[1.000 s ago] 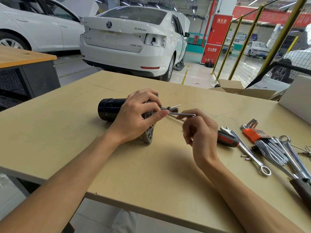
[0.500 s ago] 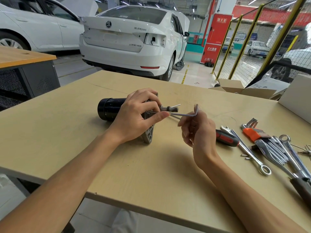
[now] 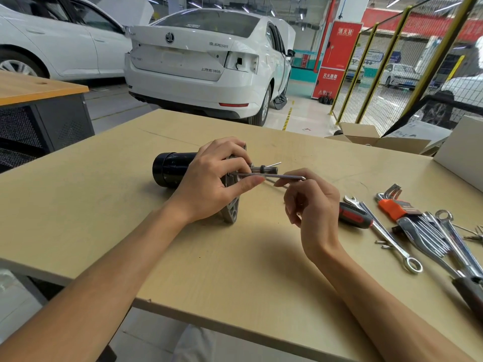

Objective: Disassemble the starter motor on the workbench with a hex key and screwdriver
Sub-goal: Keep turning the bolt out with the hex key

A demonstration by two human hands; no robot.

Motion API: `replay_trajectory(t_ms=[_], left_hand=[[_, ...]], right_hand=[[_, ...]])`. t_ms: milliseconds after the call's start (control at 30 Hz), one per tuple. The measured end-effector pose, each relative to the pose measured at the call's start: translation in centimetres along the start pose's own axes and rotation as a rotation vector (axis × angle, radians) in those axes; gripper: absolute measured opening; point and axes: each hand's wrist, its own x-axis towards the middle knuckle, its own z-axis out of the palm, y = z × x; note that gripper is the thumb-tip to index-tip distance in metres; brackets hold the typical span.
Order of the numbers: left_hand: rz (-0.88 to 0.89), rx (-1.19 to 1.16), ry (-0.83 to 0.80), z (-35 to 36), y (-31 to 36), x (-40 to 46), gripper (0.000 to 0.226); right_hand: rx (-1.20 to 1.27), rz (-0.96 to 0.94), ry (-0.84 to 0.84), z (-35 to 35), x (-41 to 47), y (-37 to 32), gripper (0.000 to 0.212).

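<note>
Two hands on the job in the head view. The left hand (image 3: 209,178) is wrapped over the starter motor (image 3: 172,169), which lies on its side on the workbench (image 3: 104,205), black can end sticking out left of the grip. The right hand (image 3: 311,205) pinches the bent end of the hex key (image 3: 266,175) with its fingertips; the long shaft runs level from that pinch leftward to the motor's grey flange, passing over the left thumb. Just right of the pinching hand lies the screwdriver (image 3: 355,215), red-and-black handle, and past it a wrench (image 3: 386,236) and a hex key set (image 3: 392,202).
</note>
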Motion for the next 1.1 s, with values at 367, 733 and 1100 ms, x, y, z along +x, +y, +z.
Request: replay_trajectory(t_ms=[367,733,1100], left_hand=[[-0.038,-0.039,-0.009,-0.19,0.11,0.07,0.040],[-0.017,-0.030,0.006,-0.11,0.05,0.04,0.040],[0.002,-0.014,0.006,-0.12,0.14,0.00,0.042]], right_hand=[[-0.025,0.011,0.037,0.30,-0.07,-0.30,0.035],[-0.081,0.081,0.133,0.05,0.47,0.23,0.028],[0.017,0.083,0.002,0.11,0.21,-0.14,0.053]])
